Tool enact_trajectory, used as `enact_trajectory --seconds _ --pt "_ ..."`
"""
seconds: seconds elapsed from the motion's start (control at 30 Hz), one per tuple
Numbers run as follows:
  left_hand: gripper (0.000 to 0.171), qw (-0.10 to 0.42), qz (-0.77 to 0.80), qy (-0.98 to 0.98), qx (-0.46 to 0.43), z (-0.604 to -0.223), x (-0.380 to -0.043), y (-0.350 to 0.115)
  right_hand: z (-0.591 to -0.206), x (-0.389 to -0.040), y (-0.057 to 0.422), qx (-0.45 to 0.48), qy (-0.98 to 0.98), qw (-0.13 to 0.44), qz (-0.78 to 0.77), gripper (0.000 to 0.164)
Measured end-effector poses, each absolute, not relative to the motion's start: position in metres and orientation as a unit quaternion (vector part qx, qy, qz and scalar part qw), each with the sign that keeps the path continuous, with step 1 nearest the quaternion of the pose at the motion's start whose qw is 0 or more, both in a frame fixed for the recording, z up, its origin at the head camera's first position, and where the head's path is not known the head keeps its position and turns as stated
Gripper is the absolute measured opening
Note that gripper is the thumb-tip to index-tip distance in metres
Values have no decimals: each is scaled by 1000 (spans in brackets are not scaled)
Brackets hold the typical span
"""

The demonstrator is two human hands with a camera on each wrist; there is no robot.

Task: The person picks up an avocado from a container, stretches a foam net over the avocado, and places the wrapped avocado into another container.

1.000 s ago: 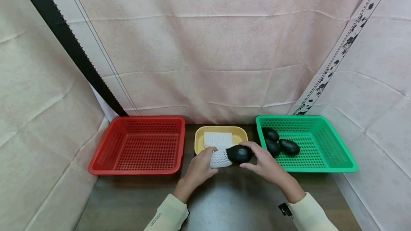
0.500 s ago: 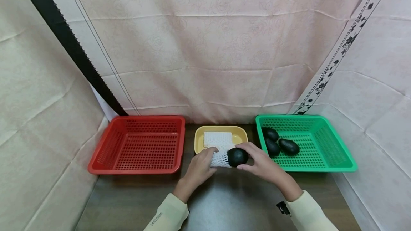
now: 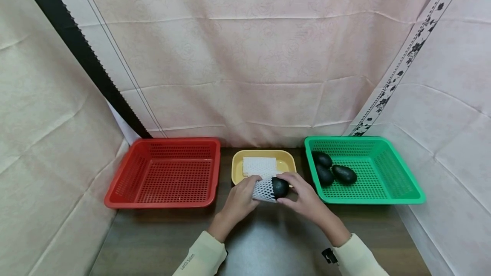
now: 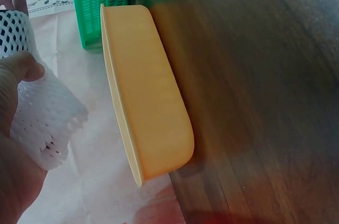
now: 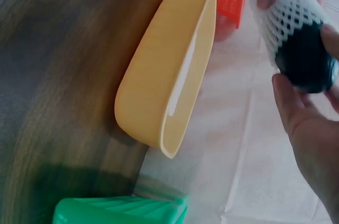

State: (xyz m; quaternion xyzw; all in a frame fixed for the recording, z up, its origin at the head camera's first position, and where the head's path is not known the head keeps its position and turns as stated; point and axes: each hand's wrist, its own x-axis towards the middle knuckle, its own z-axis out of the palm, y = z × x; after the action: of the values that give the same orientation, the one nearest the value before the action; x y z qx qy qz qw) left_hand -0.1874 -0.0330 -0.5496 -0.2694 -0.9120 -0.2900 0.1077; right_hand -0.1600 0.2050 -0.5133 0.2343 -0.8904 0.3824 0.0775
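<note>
A dark avocado (image 3: 280, 188) sits part-way inside a white foam net sleeve (image 3: 264, 191), its rounded end bare. My left hand (image 3: 238, 198) grips the sleeve, thumb and fingers on opposite sides. The left wrist view shows the sleeve's loose end (image 4: 50, 128) sticking out past that hand. My right hand (image 3: 306, 197) holds the avocado's bare end between thumb and fingertips, as the right wrist view also shows on the avocado (image 5: 304, 60). Both hands are in front of the yellow tray (image 3: 288, 163), where more white foam netting (image 3: 259, 165) lies flat.
To the right stands a green basket (image 3: 383, 169) with three avocados (image 3: 344, 175) at its left side. A red basket (image 3: 176, 178) without contents stands on the left. Curtain-like cloth (image 3: 268, 63) closes off the back and sides of the wooden table (image 3: 268, 250).
My right hand has moved left, pushing the avocado further into the foam net sleeve, so less of it shows. The left hand has stayed almost in place, gripping the sleeve.
</note>
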Motion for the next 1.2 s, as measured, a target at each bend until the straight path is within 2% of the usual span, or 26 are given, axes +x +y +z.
enact_trajectory --seconds 0.17,0.4,0.63,0.9,1.2 --pt "55 87 -313 -908 -264 -549 -186 -32 -511 -158 206 241 -883 67 397 66" --pt "65 66 -352 -898 -257 -553 -185 -29 -515 -159 203 252 -885 103 378 64" --pt "70 89 -374 -880 -278 -560 -185 -27 -515 -158 199 272 -892 119 342 64" --pt "69 94 -390 -866 -299 -562 -184 -26 -513 -162 206 278 -890 60 356 65" --pt "72 163 -339 -870 -319 -555 -186 -27 -512 -167 214 256 -881 8 399 68"
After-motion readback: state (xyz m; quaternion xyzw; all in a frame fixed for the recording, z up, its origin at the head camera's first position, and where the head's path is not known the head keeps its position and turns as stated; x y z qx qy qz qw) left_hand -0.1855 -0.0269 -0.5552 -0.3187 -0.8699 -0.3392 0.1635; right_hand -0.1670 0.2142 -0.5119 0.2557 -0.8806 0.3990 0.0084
